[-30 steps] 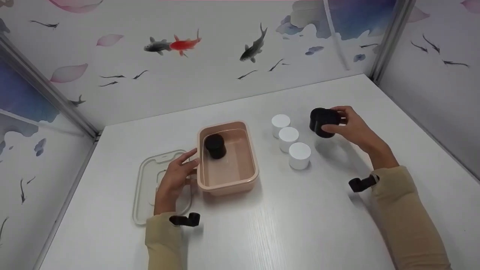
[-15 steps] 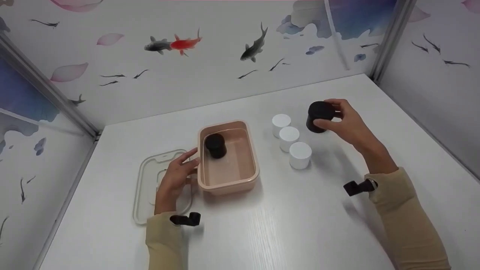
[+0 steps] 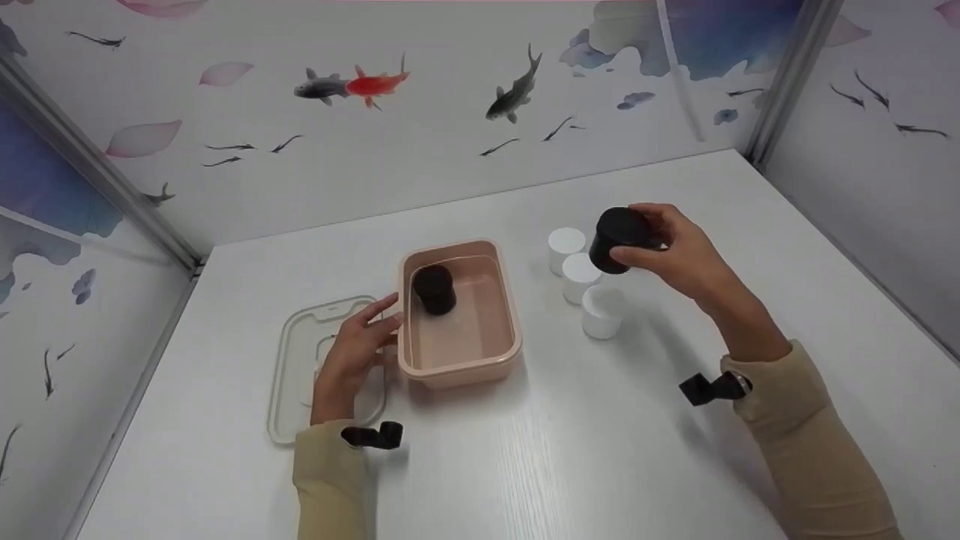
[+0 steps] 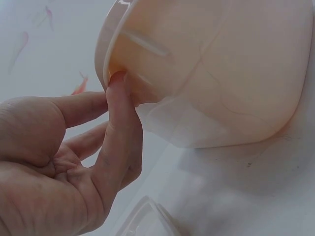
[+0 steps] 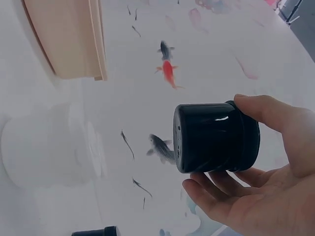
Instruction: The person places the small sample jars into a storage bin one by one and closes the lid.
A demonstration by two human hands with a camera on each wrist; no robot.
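In the head view, my right hand holds a black lidded jar above the table, tilted, overlapping the white jars. The right wrist view shows this black jar between thumb and fingers. My left hand touches the left side of a pink rectangular box; in the left wrist view its fingertips lie at the rim and outer wall of the box. Inside the box stands another black jar. Three white jars, the nearest white jar among them, stand in a slanting row right of the box.
A pale rectangular lid lies left of the box, partly under the left hand and wrist. Part of another black jar shows at the lower edge of the right wrist view. Printed panels wall the table at the back and sides.
My right hand has lifted the black jar and carried it leftward, toward the white jars. The left hand stays at the box. The head view has shifted slightly.
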